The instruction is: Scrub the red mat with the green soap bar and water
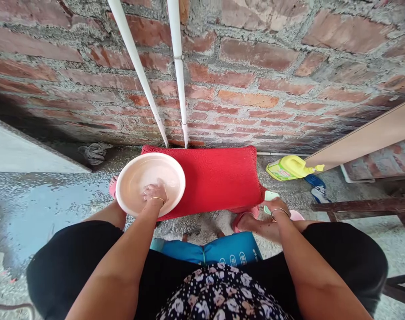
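My left hand dips into the water of a pale pink basin. Its fingers are partly under the surface, so I cannot tell whether they hold anything. The basin stands on the left end of a red textured cover, draped over a low flat support. Off the cover's right edge, my right hand is closed round a flat, pale green piece; its exact kind is unclear. A pink bowl shows partly behind my right wrist.
A yellow jug lies on the wet floor at the right, near blue slippers. Two white pipes run down the brick wall. A grey cloth lies at the left. Below the red cover is a blue package.
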A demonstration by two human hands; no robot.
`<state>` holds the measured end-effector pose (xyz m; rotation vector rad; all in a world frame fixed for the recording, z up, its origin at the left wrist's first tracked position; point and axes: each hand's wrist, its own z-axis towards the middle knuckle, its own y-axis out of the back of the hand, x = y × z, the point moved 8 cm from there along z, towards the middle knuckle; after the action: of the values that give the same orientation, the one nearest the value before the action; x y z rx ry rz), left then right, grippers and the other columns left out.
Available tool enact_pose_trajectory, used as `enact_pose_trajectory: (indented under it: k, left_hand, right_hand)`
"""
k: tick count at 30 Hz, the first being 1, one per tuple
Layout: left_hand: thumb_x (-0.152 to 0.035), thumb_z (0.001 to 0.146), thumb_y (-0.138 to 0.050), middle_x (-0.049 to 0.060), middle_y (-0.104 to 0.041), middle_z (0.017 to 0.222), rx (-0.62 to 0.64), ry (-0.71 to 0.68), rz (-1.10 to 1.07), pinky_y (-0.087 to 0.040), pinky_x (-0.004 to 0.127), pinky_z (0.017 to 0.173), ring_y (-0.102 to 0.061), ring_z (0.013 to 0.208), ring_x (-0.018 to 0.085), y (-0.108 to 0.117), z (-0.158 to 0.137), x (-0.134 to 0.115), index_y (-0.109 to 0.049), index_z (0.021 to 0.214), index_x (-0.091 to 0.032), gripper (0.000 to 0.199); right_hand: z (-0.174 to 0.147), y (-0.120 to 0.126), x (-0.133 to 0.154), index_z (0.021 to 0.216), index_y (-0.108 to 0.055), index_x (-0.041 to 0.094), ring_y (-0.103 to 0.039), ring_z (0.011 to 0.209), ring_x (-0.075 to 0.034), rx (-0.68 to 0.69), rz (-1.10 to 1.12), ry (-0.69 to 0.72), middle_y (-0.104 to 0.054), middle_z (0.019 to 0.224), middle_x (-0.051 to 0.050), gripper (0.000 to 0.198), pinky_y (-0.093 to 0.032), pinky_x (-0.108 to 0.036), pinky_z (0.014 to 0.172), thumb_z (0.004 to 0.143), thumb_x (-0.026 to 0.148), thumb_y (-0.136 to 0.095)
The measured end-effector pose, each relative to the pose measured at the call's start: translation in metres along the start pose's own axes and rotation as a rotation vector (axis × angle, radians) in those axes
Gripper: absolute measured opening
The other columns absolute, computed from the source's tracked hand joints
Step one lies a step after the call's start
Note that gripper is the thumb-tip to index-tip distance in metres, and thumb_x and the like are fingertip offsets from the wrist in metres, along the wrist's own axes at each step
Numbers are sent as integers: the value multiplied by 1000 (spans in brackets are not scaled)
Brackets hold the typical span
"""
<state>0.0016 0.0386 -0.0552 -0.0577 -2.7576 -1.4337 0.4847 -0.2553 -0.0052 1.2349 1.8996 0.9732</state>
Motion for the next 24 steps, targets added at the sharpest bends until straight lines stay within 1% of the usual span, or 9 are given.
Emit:
enact_pose_trajectory:
  k: [1,3,7,10,14,17,19,21,24]
  left_hand:
    - [-34,65,-72,33,-30,135,-9,11,40,-39,60,78,-38,116,53,0,0,0,-11,147,-15,104]
    - [-39,63,-74,30,-36,132,-24,35,131,-41,56,77,-42,115,49,1,1,2,-9,147,-19,109]
    - [-46,60,-74,29,-37,131,-50,40,200,-42,52,76,-44,115,45,0,2,3,-9,147,-24,110]
    - [-44,60,-74,28,-35,134,-46,40,195,-44,50,76,-44,115,43,-1,2,5,-13,147,-25,107]
    - [-41,62,-72,25,-39,131,-32,31,179,-45,50,76,-45,113,41,-1,2,5,-13,147,-26,104]
    - [-40,62,-71,25,-38,130,-39,41,197,-44,52,77,-45,113,42,1,3,5,-11,147,-26,105]
    - [-40,63,-71,27,-38,130,-33,40,211,-43,53,78,-45,113,43,1,3,5,-11,147,-25,105]
    - [-41,64,-71,27,-39,129,-30,22,205,-43,52,78,-46,113,43,2,2,3,-10,147,-25,104]
    - [-41,66,-70,26,-40,128,-46,19,182,-43,50,79,-47,111,40,4,0,3,-11,147,-24,102]
  right_hand:
    - [-3,0,11,98,-62,18,-63,91,-27,-11,29,42,-64,100,-15,47,-43,-31,67,65,51,-64]
    - [-19,-6,51,94,-62,20,-62,89,-24,-38,93,181,-65,98,-11,42,-43,-29,68,68,53,-62]
    - [-77,-35,164,94,-60,23,-60,89,-19,0,180,455,-63,99,-5,44,-41,-26,69,66,57,-64]
    - [-126,-64,240,92,-60,25,-59,87,-17,72,216,578,-62,97,-2,42,-40,-25,68,66,58,-64]
    - [-172,-95,301,93,-59,26,-58,84,-17,135,177,683,-59,100,-2,40,-40,-26,67,68,56,-63]
    - [-186,-101,318,97,-59,25,-57,85,-18,116,62,806,-56,104,-4,39,-40,-28,70,70,53,-63]
    - [-183,-96,315,100,-58,26,-56,88,-19,65,-13,883,-54,106,-4,39,-40,-28,72,69,48,-64]
    - [-166,-85,300,102,-57,26,-55,90,-19,15,-74,890,-53,106,-4,40,-39,-28,73,69,45,-65]
    - [-119,-59,256,104,-57,26,-55,90,-19,-45,-108,782,-52,105,-4,41,-39,-28,74,69,47,-64]
